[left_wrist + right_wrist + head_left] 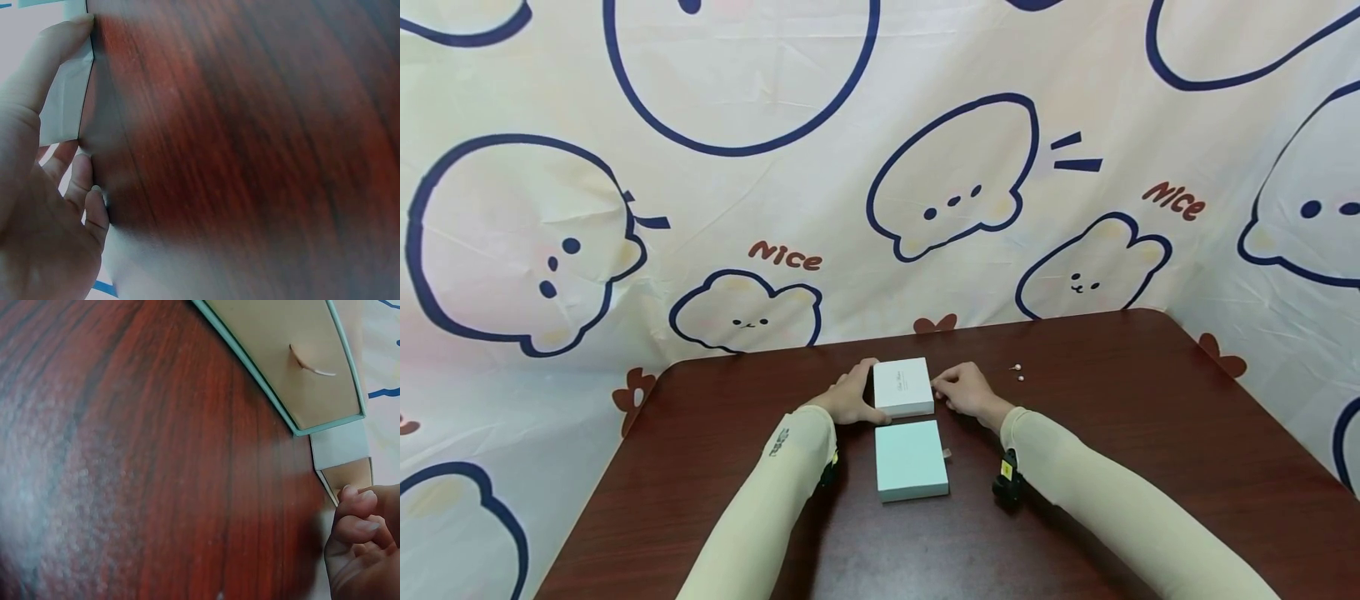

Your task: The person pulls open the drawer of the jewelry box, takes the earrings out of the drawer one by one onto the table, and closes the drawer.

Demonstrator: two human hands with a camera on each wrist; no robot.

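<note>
A white box (pixel 903 385) with small lettering on its lid lies flat on the table. My left hand (pixel 848 395) grips its left side, thumb at the near corner and fingers toward the far corner. At the opposite side, my right hand (pixel 964 388) pinches with thumb and forefinger against the box's tan end (pixel 350 474); whatever lies between the fingertips is hidden. Nearer to me sits a mint-green box (pixel 912 461), slightly apart from the white one. A short ribbon tab (pixel 306 366) sticks out of its tan end in the right wrist view.
Two small earrings (pixel 1017 367), each with a pearl-like bead, lie to the right of my right hand. The dark wooden table (pixel 1150 400) ends at a cloth backdrop (pixel 850 192) with cartoon animals, behind and on both sides.
</note>
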